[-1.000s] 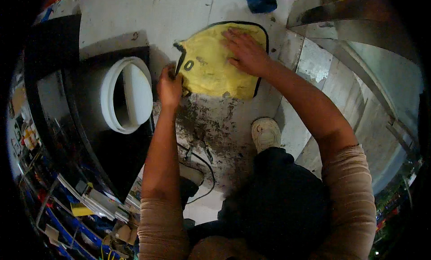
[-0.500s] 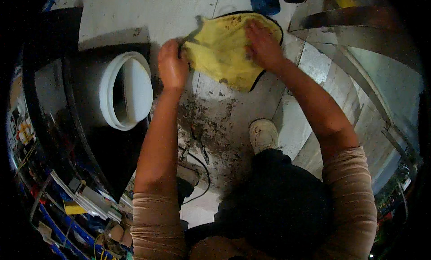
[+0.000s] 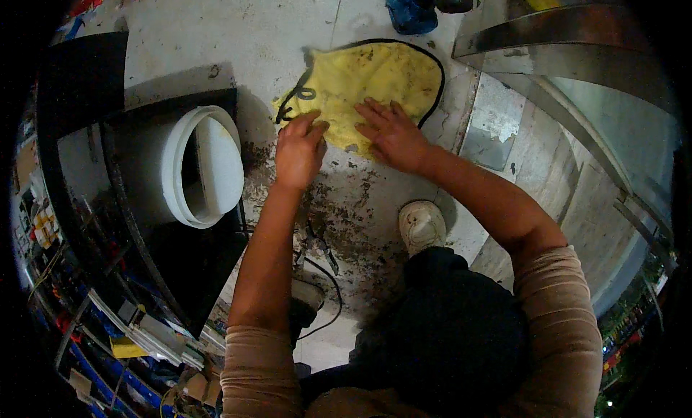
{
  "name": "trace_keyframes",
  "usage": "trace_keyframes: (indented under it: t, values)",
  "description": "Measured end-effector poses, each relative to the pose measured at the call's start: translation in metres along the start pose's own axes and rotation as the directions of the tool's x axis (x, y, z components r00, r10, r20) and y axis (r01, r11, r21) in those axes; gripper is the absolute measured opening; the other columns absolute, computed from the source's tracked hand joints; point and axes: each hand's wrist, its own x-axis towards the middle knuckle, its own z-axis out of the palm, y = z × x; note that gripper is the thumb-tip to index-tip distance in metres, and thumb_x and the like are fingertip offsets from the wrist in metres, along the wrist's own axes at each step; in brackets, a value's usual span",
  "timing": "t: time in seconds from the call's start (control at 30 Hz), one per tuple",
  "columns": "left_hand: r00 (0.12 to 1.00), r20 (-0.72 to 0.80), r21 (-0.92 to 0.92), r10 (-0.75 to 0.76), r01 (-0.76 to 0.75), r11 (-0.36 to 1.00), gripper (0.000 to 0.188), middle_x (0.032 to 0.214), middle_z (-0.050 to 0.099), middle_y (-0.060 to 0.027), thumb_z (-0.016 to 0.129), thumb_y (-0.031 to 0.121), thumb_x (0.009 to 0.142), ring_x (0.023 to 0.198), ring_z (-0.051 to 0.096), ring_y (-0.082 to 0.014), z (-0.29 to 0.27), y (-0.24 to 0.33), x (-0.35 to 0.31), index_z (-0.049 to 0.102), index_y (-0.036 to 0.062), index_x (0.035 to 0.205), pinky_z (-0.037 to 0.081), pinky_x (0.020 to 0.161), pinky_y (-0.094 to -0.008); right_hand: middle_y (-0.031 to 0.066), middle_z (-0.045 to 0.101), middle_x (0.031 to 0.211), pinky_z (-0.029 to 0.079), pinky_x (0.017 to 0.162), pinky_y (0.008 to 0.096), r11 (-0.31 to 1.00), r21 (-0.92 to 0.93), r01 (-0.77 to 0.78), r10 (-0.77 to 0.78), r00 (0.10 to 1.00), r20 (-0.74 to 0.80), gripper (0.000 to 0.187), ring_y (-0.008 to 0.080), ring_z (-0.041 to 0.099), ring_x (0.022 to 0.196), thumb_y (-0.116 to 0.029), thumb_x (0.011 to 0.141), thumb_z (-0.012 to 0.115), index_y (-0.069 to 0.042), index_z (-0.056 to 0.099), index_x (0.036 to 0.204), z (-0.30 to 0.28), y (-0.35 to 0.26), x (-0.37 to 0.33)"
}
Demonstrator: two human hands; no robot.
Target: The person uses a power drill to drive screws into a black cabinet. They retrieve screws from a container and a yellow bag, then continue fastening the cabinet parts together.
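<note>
A yellow cloth (image 3: 375, 79) with black edging and dark specks of dirt lies spread on the grey floor. My left hand (image 3: 300, 150) rests at its near left edge, fingertips on the fabric, thumb a little apart from the bent fingers. On the near right part of the cloth, my right hand (image 3: 396, 138) lies palm down with its fingers spread. A small black loop (image 3: 306, 93) shows on the cloth's left side, just beyond my left hand.
Dark dirt (image 3: 346, 209) is scattered on the floor before my shoe (image 3: 422, 225). At left, a white round tub (image 3: 229, 165) sits by a black panel. A black cable (image 3: 339, 292) lies near my feet. A curved metal frame (image 3: 577, 32) stands right; a blue bag (image 3: 412, 10) lies beyond.
Both hands have drawn back toward me, to the cloth's near edge. The cloth's left side now shows more, with its black loop uncovered, and its outline has shifted.
</note>
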Motion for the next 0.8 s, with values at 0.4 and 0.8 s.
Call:
trace_keyframes:
  t: [0.4, 0.8]
  values:
    - [0.951, -0.274, -0.031, -0.144, 0.141, 0.990, 0.030, 0.110, 0.059, -0.0133, 0.064, 0.005, 0.072, 0.101, 0.055, -0.0333, -0.005, -0.003, 0.023, 0.062, 0.0050, 0.101, 0.046, 0.086, -0.0388, 0.0140, 0.047, 0.126, 0.039, 0.096, 0.0417, 0.954, 0.236, -0.186, 0.263, 0.894, -0.362, 0.041, 0.0333, 0.043, 0.117, -0.014, 0.074, 0.062, -0.006, 0.054, 0.114, -0.023, 0.029, 0.048]
    - [0.792, -0.001, -0.112, -0.610, 0.606, 0.787, 0.025, 0.096, 0.062, -0.0128, 0.067, 0.023, 0.077, 0.089, 0.059, -0.0316, 0.006, -0.026, 0.099, 0.063, 0.0070, 0.096, 0.046, 0.077, -0.0410, 0.0138, 0.062, 0.086, 0.046, 0.081, 0.0428, 0.965, -0.028, -0.262, 0.258, 0.960, -0.112, 0.015, 0.0333, 0.057, 0.090, -0.011, 0.074, 0.056, -0.006, 0.064, 0.086, -0.034, 0.049, 0.145]
